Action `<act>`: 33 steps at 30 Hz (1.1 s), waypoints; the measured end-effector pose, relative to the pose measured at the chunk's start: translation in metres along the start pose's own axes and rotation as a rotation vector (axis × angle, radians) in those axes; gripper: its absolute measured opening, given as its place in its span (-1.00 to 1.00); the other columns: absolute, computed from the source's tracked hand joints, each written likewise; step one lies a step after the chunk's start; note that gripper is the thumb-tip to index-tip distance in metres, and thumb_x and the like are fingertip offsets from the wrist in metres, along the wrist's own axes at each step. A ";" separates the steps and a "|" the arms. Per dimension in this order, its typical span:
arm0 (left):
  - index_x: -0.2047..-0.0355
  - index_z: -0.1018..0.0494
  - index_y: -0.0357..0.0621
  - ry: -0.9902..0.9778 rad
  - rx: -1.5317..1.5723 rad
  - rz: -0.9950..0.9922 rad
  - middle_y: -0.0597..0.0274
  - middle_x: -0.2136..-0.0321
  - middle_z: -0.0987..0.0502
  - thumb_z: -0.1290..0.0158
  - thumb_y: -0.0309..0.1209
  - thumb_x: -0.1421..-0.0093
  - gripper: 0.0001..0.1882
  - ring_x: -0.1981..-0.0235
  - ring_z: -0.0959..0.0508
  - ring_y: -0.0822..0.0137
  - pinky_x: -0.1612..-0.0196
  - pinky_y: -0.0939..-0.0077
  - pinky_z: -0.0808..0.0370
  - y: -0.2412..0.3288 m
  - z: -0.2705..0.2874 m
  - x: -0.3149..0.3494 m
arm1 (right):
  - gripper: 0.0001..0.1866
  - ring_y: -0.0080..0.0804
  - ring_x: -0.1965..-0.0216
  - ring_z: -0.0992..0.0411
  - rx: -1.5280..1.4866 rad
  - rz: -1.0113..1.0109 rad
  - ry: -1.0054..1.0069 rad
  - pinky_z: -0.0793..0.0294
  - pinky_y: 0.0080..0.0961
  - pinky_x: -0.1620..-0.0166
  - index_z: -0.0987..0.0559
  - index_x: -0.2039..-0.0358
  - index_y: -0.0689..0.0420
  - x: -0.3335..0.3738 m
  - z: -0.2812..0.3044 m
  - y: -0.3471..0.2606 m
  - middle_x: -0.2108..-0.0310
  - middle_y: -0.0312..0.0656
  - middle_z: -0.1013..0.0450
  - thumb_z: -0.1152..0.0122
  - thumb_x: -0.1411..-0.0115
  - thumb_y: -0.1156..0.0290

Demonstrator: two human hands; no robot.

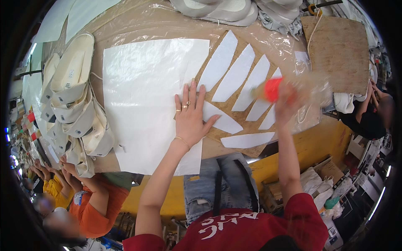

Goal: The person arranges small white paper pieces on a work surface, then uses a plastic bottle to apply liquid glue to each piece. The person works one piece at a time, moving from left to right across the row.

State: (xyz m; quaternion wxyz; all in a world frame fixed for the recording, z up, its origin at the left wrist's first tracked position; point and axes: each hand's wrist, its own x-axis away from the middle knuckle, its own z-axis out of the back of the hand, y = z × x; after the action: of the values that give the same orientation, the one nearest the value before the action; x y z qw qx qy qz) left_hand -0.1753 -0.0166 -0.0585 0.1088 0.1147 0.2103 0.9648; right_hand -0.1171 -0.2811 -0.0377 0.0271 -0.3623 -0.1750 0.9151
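Note:
My left hand [190, 119] lies flat with its fingers stretched out. Under it are the right edge of a large white sheet [146, 100] and the end of a white cut piece [220, 119]. Several more long white pieces [234, 73] are spread side by side on a brown board [209, 134]. Over the right-hand pieces, my right hand [289, 104] is closed round a see-through bottle with a red band [273, 90]. It is tilted, its narrow end toward the pieces. Motion smears both hand and bottle.
Stacked cream shoes [73, 69] stand at the left of the plastic-covered table [138, 21]. More pale shoes [226, 10] sit along the back. A bare brown board [335, 54] lies at the right. Another person in orange [98, 209] works at the left.

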 end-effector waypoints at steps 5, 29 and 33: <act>-0.36 0.02 -0.22 0.016 0.009 -0.012 -0.11 -0.39 0.13 -0.06 0.15 -0.15 -0.03 -0.41 0.16 -0.09 -0.34 -0.18 0.26 -0.002 -0.003 0.000 | -0.73 -0.45 0.44 -0.47 -0.280 -0.285 -0.096 -0.46 -0.42 0.25 -0.64 0.30 0.16 -0.042 -0.043 0.025 0.48 -0.26 -0.54 -0.35 -0.13 0.21; -0.36 0.02 -0.20 -0.024 0.040 0.001 -0.11 -0.39 0.11 -0.07 0.09 -0.15 -0.05 -0.40 0.13 -0.10 -0.35 -0.13 0.15 -0.001 0.002 -0.001 | -0.53 -0.40 0.26 -0.43 -0.383 0.160 -0.265 -0.44 -0.38 0.15 -0.42 -0.03 0.17 0.041 0.013 -0.033 0.31 -0.28 -0.46 -0.30 -0.16 0.26; -0.36 0.06 -0.24 -0.016 0.048 -0.009 -0.13 -0.39 0.15 -0.09 0.08 -0.15 -0.03 -0.40 0.15 -0.13 -0.34 -0.17 0.15 0.001 0.005 0.001 | -0.63 -0.38 0.31 -0.39 -0.564 -0.369 -0.075 -0.38 -0.43 0.07 -0.42 0.05 0.24 0.023 -0.006 -0.025 0.31 -0.20 -0.45 -0.20 -0.24 0.26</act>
State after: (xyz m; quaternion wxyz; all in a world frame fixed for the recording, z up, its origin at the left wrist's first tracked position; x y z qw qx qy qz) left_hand -0.1749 -0.0156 -0.0538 0.1120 0.1239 0.2330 0.9580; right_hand -0.1318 -0.2517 -0.0486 0.0846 -0.2840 -0.4846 0.8230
